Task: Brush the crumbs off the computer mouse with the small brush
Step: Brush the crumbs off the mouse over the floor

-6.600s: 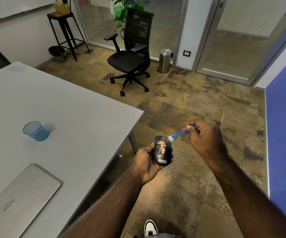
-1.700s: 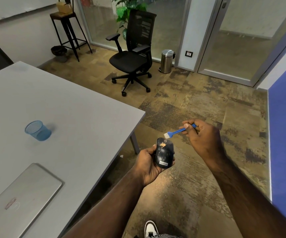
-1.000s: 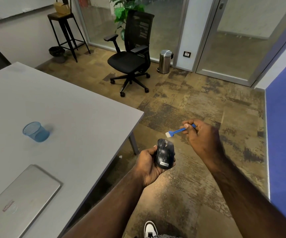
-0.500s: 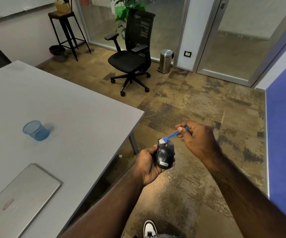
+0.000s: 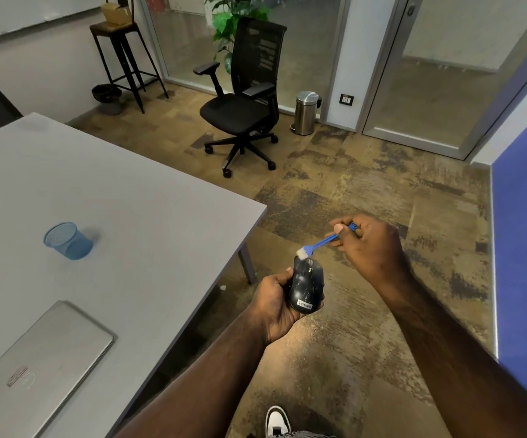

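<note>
Black and shiny, the rounded computer mouse (image 5: 307, 284) sits in the left hand (image 5: 276, 306), fingers curled round it, out past the grey table (image 5: 135, 197). The right hand (image 5: 371, 248) pinches the small brush (image 5: 320, 243); its white bristles touch the mouse's front. The orange crumbs seen earlier are gone. A blue mesh cup (image 5: 67, 241) stands on the table.

One mouse (image 5: 307, 284), one brush (image 5: 322, 243), one laptop (image 5: 39, 368), one mesh cup (image 5: 67, 241), one office chair (image 5: 244, 99)
</note>
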Demonstrator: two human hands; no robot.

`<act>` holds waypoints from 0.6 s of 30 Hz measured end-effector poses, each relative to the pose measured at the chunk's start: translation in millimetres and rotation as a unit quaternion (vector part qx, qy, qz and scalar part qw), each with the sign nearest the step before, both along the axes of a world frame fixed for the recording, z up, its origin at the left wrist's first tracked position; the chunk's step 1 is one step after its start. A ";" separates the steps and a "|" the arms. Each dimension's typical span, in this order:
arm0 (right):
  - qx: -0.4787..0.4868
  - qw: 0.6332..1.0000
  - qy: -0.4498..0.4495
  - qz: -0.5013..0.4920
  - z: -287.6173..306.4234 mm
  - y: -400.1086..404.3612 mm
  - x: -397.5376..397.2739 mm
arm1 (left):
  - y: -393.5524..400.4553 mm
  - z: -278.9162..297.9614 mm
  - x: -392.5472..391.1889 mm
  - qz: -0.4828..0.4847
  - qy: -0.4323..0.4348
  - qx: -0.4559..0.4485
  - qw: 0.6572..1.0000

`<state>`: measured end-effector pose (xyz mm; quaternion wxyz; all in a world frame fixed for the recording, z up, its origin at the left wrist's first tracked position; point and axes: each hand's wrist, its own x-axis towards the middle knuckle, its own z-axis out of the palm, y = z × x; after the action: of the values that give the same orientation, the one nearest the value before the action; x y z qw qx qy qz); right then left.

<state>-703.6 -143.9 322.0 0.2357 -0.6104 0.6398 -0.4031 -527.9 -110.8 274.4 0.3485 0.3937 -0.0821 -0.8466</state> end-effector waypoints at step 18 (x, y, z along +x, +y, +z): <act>0.065 0.987 0.034 0.146 0.4 14.3 -6.2 | -0.1 -0.8 -2.7 0.005 -0.007 -0.002 1.000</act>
<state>-709.8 -129.6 322.4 0.3094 -0.6942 0.5761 -0.3009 -530.5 -110.9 273.6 0.3528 0.3998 -0.0844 -0.8418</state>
